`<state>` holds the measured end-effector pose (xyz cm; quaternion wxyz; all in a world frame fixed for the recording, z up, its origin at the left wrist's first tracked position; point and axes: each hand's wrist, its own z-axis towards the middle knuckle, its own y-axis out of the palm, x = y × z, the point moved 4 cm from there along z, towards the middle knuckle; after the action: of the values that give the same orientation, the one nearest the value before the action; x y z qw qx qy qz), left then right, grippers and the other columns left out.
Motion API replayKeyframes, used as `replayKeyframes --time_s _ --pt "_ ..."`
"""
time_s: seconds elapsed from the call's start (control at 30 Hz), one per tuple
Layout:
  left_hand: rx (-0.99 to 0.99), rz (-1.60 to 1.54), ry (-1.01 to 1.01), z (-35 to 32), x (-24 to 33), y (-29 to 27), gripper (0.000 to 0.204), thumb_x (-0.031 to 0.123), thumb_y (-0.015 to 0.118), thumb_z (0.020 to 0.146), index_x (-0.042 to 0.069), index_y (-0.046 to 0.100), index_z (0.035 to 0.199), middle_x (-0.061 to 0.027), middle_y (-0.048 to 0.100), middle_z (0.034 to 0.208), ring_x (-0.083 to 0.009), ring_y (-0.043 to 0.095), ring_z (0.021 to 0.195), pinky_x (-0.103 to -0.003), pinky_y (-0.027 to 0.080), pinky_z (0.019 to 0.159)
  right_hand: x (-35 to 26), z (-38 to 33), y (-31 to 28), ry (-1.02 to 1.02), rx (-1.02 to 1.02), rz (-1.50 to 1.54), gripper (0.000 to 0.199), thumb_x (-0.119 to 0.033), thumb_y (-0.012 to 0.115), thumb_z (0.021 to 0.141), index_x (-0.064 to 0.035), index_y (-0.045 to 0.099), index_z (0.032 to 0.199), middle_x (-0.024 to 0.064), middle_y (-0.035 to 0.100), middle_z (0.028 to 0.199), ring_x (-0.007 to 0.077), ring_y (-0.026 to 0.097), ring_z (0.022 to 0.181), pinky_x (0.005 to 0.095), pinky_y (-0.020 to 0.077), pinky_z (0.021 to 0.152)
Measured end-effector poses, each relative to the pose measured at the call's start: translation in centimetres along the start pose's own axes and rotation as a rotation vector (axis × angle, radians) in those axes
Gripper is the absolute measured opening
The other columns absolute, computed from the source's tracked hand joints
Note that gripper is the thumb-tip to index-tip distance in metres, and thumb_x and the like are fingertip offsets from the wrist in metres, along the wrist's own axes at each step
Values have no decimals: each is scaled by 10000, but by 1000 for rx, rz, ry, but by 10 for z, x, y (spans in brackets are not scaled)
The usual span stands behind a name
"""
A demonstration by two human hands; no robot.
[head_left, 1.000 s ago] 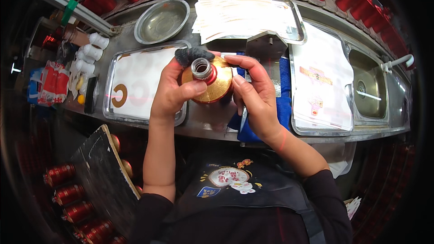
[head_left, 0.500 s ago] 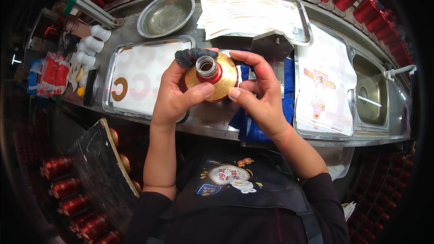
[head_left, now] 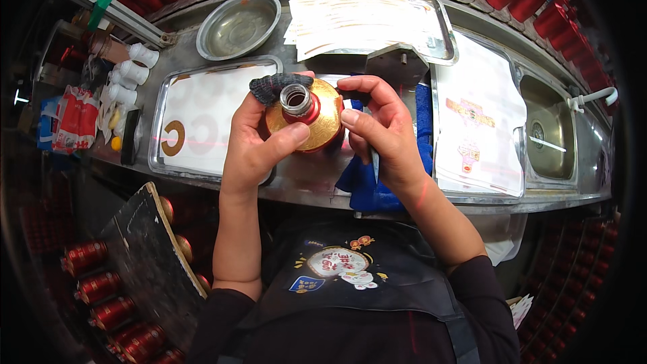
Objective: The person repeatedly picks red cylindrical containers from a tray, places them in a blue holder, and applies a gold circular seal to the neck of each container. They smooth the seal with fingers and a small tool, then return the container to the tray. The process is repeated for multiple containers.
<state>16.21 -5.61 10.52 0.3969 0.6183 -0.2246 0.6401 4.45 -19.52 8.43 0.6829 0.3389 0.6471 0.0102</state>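
A red bottle (head_left: 328, 145) with a gold shoulder and an uncapped clear neck is tilted toward me over the counter. My left hand (head_left: 259, 138) is closed round its left side, thumb pressed on the gold surface. A dark knitted cover (head_left: 278, 85) wraps a left finger at the bottle's far side. At the right side my right hand (head_left: 384, 125) has its thumb tip against the bottle's edge and its index finger curved above. From the right palm sticks a thin grey pointed tool (head_left: 375, 164); its other end is hidden. On the left tray (head_left: 156, 125) a gold C-shaped label (head_left: 173, 138) lies on a white sheet.
A metal bowl (head_left: 237, 25) and stacked paper strips (head_left: 357, 17) stand behind. A dark metal block (head_left: 397, 64) and blue cloth (head_left: 367, 189) are near my right hand. Farther right are a tray of printed sheets (head_left: 472, 135) and a sink (head_left: 547, 128). Red bottles line the back.
The bottle has turned in my hands and tips slightly more to the left. My right hand has rotated a little, and the grey pointed tool now shows below its palm.
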Motion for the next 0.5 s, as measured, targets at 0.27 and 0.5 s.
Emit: replayKeyframes --time_s 0.27,0.5 --pt "87 37 52 -6 -1 1 603 78 747 809 -14 540 1367 -139 593 1358 -209 589 1233 -373 448 1093 -7 -6 1 -213 40 -251 284 -59 771 882 -30 613 1117 2 609 1043 -3 562 679 143 407 555" --pt "258 713 667 -37 27 14 544 69 804 685 34 601 1188 -121 578 1201 -256 572 1137 -506 409 1111 -29 -2 9 -178 17 -373 94 -51 732 911 -3 664 955 -3 670 890 22 599 777 173 476 699"
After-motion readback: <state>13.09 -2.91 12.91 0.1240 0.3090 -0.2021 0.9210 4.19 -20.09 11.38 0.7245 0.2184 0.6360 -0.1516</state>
